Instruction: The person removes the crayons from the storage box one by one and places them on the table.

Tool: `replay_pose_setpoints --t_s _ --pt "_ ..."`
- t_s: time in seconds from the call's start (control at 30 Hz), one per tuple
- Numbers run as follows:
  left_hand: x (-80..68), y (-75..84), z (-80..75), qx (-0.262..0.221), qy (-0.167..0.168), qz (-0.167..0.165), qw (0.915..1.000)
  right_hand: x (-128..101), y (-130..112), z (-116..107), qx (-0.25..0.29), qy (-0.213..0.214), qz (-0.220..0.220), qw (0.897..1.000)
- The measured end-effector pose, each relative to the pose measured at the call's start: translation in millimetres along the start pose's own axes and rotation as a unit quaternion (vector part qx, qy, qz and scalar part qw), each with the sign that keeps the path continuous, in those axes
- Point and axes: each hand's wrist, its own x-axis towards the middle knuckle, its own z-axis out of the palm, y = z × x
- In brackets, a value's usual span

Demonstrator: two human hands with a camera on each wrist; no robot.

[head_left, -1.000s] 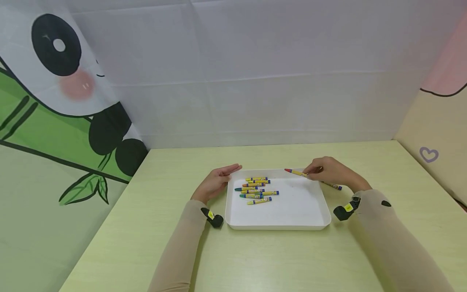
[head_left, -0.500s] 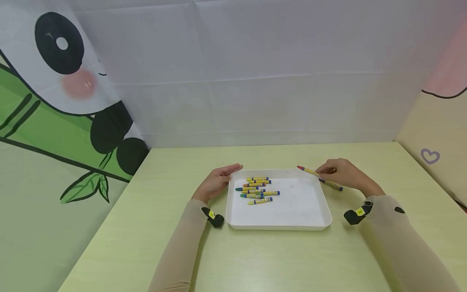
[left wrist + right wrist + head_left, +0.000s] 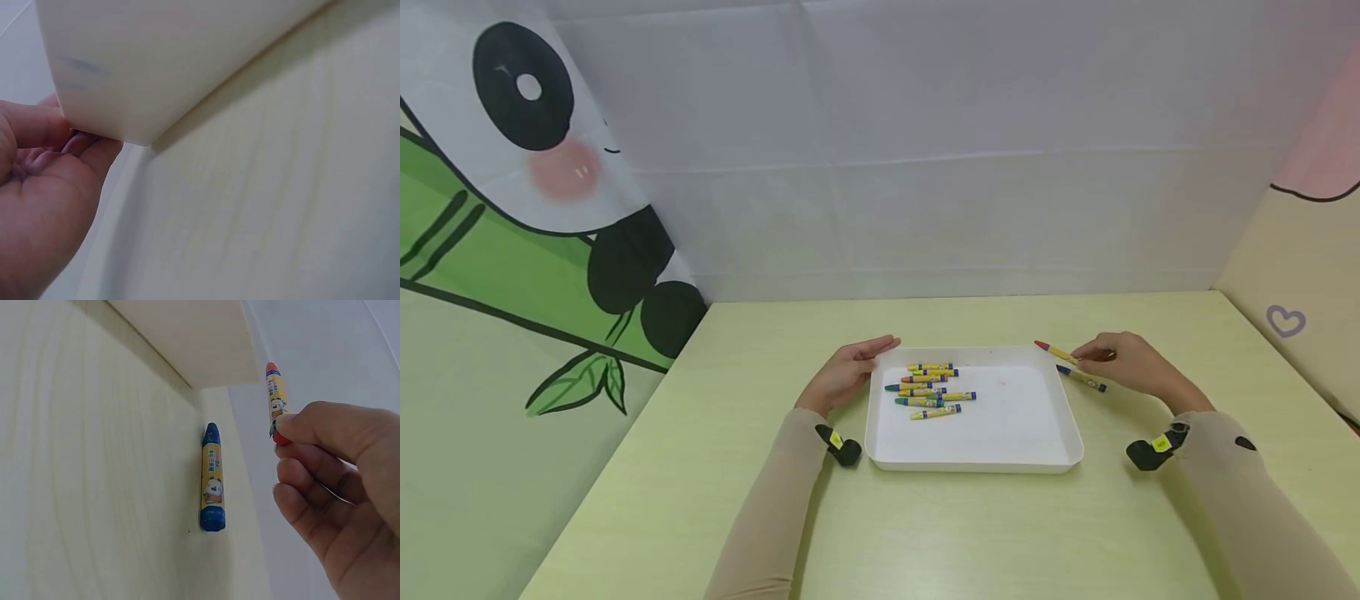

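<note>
A white tray (image 3: 1000, 450) sits mid-table with several yellow-wrapped crayons (image 3: 927, 389) lying in its far-left part. My left hand (image 3: 848, 374) rests against the tray's far-left corner (image 3: 134, 128), fingers straight. My right hand (image 3: 1123, 362) is just right of the tray and pinches a red crayon (image 3: 1054, 351) (image 3: 275, 400) that points toward the tray's far-right corner. A blue crayon (image 3: 1081, 378) (image 3: 212, 478) lies on the table beside that hand, outside the tray.
The pale green table (image 3: 970, 525) is walled by a white cloth at the back, a panda print (image 3: 535, 192) on the left and a beige panel with a heart (image 3: 1285, 321) on the right. Black wrist cameras (image 3: 842, 450) sit on both sleeves.
My right hand has moved to the right, away from above the tray, still pinching the red crayon. The blue crayon now lies uncovered on the table. The left hand stayed put.
</note>
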Motion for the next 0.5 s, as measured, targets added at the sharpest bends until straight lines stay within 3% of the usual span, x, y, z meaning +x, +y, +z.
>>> replay_pose_setpoints --t_s 0.5 --pt "-0.3 -0.2 0.2 -0.001 0.0 0.001 1.0 -13 24 2 -0.02 0.009 0.021 1.0"
